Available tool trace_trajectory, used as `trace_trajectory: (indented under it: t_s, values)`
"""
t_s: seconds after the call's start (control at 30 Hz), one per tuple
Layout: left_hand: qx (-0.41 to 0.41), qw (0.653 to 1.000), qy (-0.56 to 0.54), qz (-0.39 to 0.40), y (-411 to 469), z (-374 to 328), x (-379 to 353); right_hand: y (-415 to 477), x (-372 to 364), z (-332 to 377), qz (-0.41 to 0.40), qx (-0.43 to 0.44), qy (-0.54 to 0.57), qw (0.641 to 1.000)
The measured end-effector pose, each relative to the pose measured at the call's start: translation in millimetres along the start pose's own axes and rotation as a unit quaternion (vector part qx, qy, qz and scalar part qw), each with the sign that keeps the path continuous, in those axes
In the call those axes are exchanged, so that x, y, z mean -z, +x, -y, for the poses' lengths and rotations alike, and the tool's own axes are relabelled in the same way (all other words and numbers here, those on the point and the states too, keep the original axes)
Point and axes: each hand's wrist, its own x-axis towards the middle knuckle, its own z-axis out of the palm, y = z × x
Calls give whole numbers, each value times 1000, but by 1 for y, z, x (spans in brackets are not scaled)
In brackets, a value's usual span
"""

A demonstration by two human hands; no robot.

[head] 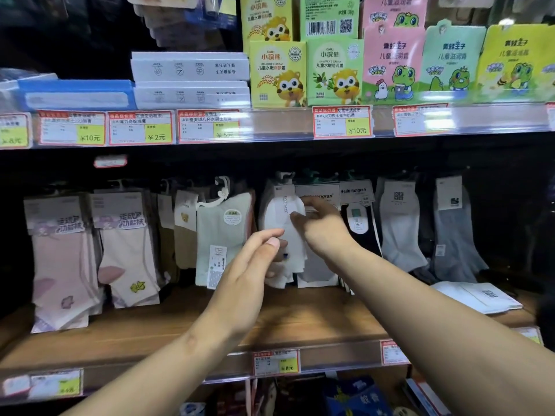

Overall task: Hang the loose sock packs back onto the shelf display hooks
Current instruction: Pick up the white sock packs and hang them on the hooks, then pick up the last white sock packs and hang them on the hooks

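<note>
A white sock pack (283,217) hangs from a display hook (285,176) in the middle of the sock row. My right hand (322,228) reaches in from the right, its fingers closed on the pack's upper right edge. My left hand (252,274) is raised just below and left of it, thumb and fingers pinching the lower part of the white socks. A pale green pack (223,232) hangs to the left, with a loose white plastic hanger (220,193) across its top. One flat white sock pack (477,295) lies loose on the wooden shelf (315,319) at the right.
Pink sock packs (64,259) hang at the left, black-and-white (359,217) and grey packs (453,235) at the right. The shelf above holds children's cream boxes (277,73) and price tags (141,127). A price rail (276,363) runs along the wooden shelf's front edge.
</note>
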Motion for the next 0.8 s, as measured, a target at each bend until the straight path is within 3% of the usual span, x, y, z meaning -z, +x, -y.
trace_trajectory:
  t_s: [0.33,0.8]
  values:
    - [53,999,-3,10,9,8,-17,-37,49,-31,-36,0,-52,998]
    - [114,974,63,183,28,24,-105,-114,207,-68,-103,-76,-101,987]
